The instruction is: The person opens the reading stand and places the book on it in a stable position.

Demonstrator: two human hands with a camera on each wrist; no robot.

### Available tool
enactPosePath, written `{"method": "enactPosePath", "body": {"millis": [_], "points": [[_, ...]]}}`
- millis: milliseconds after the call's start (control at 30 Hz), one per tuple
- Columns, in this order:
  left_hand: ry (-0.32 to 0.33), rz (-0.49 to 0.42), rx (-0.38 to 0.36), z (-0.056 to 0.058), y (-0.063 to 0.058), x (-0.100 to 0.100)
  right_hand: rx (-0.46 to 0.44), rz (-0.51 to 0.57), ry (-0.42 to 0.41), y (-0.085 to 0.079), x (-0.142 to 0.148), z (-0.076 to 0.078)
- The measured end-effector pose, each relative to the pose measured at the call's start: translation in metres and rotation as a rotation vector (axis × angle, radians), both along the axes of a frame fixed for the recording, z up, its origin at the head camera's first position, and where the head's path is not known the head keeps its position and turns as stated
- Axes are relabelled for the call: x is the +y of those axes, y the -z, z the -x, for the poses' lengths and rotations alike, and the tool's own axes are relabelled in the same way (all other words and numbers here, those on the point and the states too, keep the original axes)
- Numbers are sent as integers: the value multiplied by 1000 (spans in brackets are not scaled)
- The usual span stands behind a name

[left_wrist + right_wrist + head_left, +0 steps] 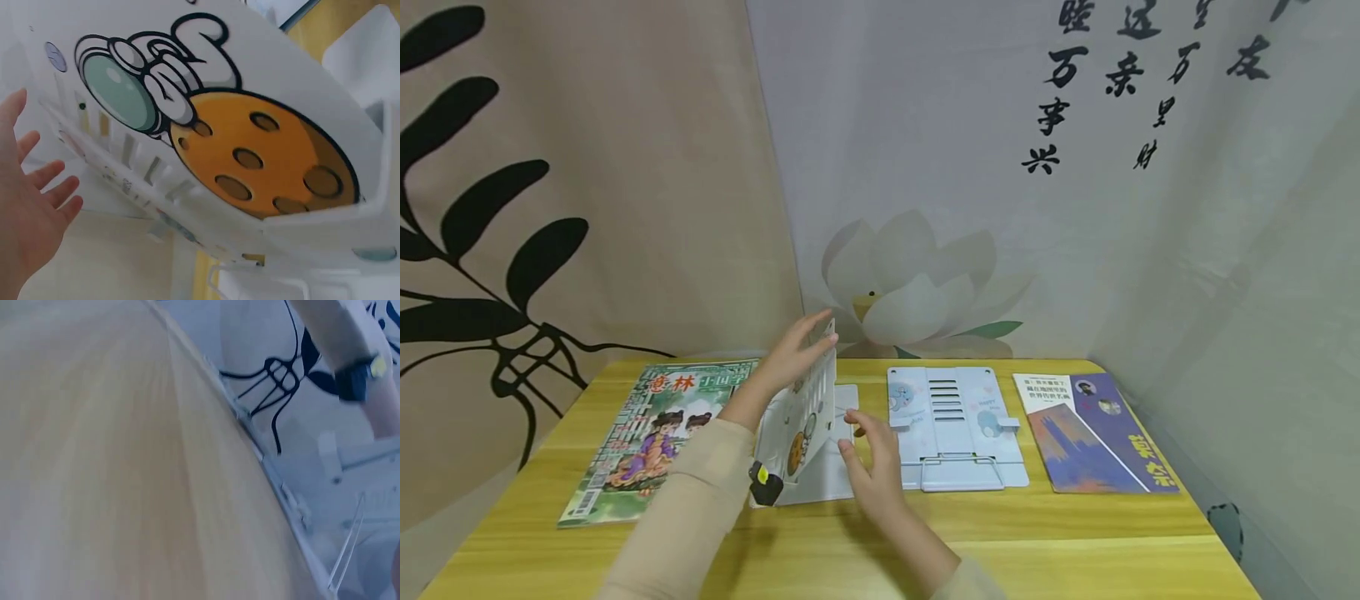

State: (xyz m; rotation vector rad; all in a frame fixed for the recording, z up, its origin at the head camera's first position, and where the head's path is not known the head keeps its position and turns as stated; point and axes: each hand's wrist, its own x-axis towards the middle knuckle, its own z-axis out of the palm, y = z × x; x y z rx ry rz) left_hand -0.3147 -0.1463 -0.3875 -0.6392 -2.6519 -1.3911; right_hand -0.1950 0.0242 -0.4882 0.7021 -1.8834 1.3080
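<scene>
A white book stand has its panel raised nearly upright on a flat base. Its printed side, with an astronaut on an orange planet, fills much of the left wrist view. My left hand is at the panel's upper edge, fingers extended; in the left wrist view those fingers are spread. Just to the right of the raised panel is my right hand, its fingers loosely bent, with nothing seen in them. The right wrist view shows a wire loop on the stand.
A light-blue book stand lies folded flat to the right. Beyond it is a purple-and-white book. A colourful magazine lies at the left of the wooden table. Printed curtains hang behind the table.
</scene>
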Motion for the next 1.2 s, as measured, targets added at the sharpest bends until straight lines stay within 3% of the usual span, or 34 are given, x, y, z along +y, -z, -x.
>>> {"method": "enactPosePath", "body": {"millis": [100, 300, 433, 533, 833, 1033, 1200], "points": [[-10, -38, -12, 3, 2, 4, 40, 13, -13, -9, -5, -5], [0, -113, -49, 9, 11, 9, -53, 12, -1, -19, -14, -14], [6, -139, -78, 7, 11, 9, 34, 2, 25, -22, -17, -13], [10, -129, -91, 8, 11, 8, 100, -13, 29, -25, -16, -12], [-24, -73, -108, 8, 11, -3, 91, -33, 6, -28, -3, -12], [-71, -107, -86, 4, 13, -14, -83, -6, -30, -30, 7, -16], [-118, -125, -75, -4, 18, -20, -170, 32, -80, -50, 15, -29]]}}
